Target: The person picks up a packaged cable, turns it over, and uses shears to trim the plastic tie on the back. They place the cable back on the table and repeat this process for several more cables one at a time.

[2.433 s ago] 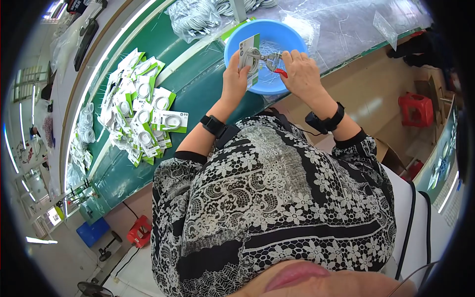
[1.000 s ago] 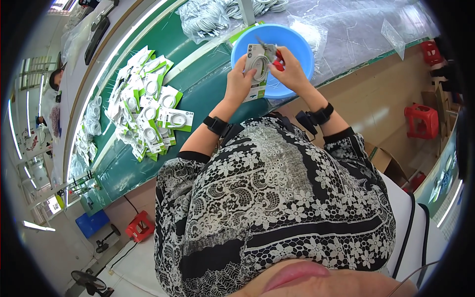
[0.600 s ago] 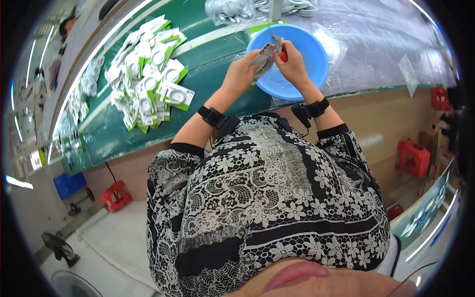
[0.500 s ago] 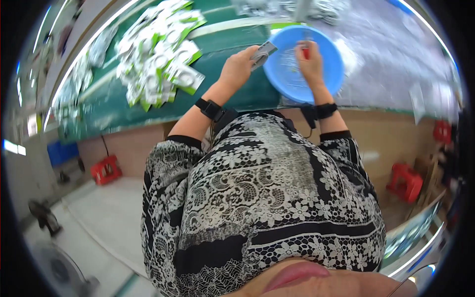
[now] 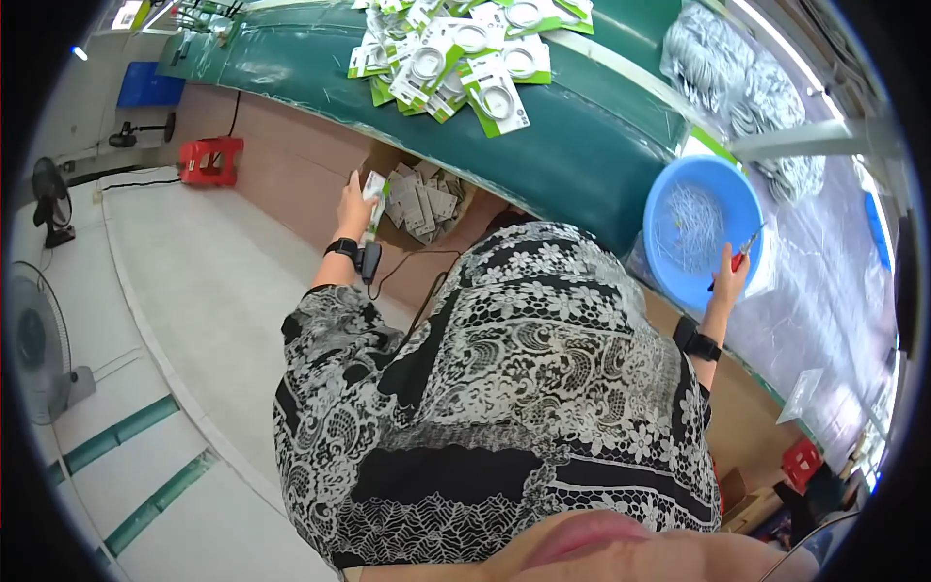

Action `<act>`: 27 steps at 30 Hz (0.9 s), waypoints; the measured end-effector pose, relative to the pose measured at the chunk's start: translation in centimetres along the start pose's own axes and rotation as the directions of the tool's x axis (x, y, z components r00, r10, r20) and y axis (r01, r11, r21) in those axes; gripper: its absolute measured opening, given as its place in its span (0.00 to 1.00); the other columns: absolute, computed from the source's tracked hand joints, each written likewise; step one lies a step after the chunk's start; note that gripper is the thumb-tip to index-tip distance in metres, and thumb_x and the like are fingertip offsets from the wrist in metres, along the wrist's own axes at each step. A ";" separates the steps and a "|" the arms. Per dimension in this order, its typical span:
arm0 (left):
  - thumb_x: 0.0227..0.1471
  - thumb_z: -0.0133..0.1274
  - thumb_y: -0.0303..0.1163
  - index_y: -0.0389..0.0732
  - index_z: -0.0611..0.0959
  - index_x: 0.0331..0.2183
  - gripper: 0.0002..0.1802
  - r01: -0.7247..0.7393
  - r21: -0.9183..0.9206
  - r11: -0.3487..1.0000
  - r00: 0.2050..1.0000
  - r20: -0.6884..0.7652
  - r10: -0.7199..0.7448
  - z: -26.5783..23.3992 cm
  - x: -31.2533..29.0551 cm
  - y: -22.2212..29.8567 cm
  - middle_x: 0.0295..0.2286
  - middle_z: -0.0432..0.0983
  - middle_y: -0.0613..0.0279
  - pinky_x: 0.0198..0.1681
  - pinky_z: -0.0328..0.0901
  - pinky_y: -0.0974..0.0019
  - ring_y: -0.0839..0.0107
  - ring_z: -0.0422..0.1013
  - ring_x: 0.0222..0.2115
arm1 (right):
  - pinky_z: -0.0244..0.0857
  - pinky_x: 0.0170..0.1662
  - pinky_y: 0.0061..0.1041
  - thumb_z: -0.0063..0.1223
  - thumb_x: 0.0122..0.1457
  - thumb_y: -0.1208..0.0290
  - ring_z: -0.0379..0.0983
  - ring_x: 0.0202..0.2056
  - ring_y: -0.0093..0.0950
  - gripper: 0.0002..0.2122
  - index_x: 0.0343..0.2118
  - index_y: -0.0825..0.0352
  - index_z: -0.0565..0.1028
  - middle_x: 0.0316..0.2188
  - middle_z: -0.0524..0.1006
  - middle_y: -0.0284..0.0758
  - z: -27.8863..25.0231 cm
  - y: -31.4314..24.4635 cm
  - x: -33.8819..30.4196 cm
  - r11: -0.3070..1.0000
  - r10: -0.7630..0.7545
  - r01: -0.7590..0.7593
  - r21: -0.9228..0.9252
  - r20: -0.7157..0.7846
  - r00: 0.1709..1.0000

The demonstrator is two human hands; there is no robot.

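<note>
Reaching low to the left, under the table's front edge, my left hand (image 5: 353, 210) is closed on a white-and-green carded package (image 5: 374, 194). It is beside an open cardboard box (image 5: 381, 157), which holds many flat grey-white cards or packs (image 5: 420, 206). Over the right rim of a blue basin (image 5: 662, 260), my right hand (image 5: 725, 277) grips red-handled cutters (image 5: 743, 256), their metal tip pointing up and away. Thin white strips (image 5: 690, 225) lie in the basin. A heap of carded packages (image 5: 475, 60), each with a white coil, lies on the green tabletop (image 5: 582, 145).
Bundles of grey coiled cables (image 5: 713, 58) lie at the far right, near a pale metal bar (image 5: 795, 143). Red stools (image 5: 210, 160) stand left and right. A large fan (image 5: 37, 335) stands at the left. A dark cable (image 5: 412, 257) hangs by my waist.
My left hand has moved from above the table down to the box, still holding a package. My right hand has shifted to the basin's near right rim with the cutters. The view has turned left.
</note>
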State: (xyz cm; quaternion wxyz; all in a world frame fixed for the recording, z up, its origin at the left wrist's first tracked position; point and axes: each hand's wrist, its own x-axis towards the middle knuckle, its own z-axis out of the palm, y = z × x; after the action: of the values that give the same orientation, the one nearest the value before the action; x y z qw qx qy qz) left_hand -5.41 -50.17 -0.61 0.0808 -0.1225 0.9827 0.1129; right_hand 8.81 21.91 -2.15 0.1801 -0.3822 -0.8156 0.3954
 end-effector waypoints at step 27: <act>0.34 0.68 0.41 0.36 0.49 0.61 0.60 -0.587 -0.170 0.792 0.810 -0.126 0.573 2.5 24.8 12.6 0.56 0.54 0.38 0.59 0.49 0.51 0.45 0.51 0.56 | 0.64 0.48 0.34 0.61 0.40 0.58 0.70 0.43 0.39 0.27 0.42 0.70 0.73 0.40 0.74 0.45 0.4 3.5 -5.5 0.873 0.275 -0.430 -0.230 -0.497 0.823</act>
State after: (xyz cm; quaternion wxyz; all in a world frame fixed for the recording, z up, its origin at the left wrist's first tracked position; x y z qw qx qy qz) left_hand -32.04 -43.22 -5.11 -0.0038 0.1735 0.9584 0.2266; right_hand 13.75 18.86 -5.07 0.2189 -0.6338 -0.7198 0.1796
